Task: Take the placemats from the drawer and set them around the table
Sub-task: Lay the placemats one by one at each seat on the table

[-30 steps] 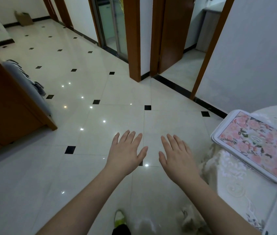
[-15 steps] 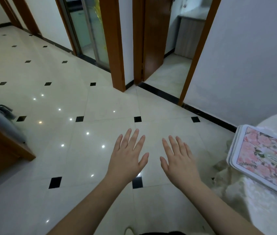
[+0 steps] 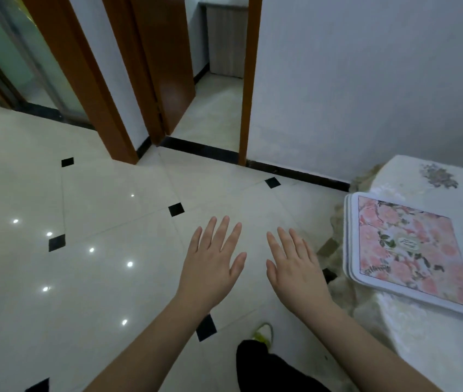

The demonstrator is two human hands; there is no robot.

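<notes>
A placemat point(image 3: 411, 253) with pink flowers and a white border lies flat on the table point(image 3: 428, 335), near its left edge; the table wears a cream lace cloth. My left hand point(image 3: 210, 267) and my right hand point(image 3: 295, 271) are stretched out palm down over the tiled floor, fingers spread, holding nothing. Both hands are to the left of the table and apart from the placemat. No drawer is in view.
Glossy cream floor tiles with small black diamonds point(image 3: 83, 250) fill the left. An open wooden door point(image 3: 168, 66) and doorway stand ahead, a glass sliding door point(image 3: 26, 60) at far left. A grey wall point(image 3: 366, 80) backs the table. My leg and shoe point(image 3: 262, 332) show below.
The view has swung to the right and forward: the wooden furniture at left has left the frame, the doorway and table have come closer. My hands stay spread and empty.
</notes>
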